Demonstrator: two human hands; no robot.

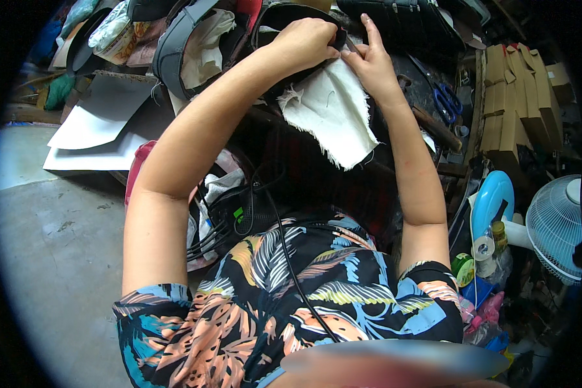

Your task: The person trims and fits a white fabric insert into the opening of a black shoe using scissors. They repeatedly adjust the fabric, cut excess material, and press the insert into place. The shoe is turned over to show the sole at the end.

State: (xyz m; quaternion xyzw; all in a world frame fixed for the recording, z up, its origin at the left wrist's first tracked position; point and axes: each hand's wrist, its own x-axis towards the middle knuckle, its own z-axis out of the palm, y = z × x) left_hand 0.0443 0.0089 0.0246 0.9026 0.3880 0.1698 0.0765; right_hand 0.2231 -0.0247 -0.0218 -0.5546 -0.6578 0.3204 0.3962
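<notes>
My left hand (309,44) is closed at the right edge of a curved black band (265,27), knuckles up. Close beside it, my right hand (374,68) has its thumb near the top of a white cloth (330,116), one finger stretched upward. A thin dark strip (352,45) shows between the hands; its kind is unclear. Hanging down from under both hands, the cloth has frayed edges and a loose thread. The fingers partly hide where cloth and band meet.
Another black curved band (168,55) with pale cloth lies left of my hands, above white sheets (103,123). Blue-handled scissors (446,100) and a wooden handle (436,128) are to the right. Further right stand folded cardboard (524,97) and a white fan (556,223). A black cable (288,258) crosses my front.
</notes>
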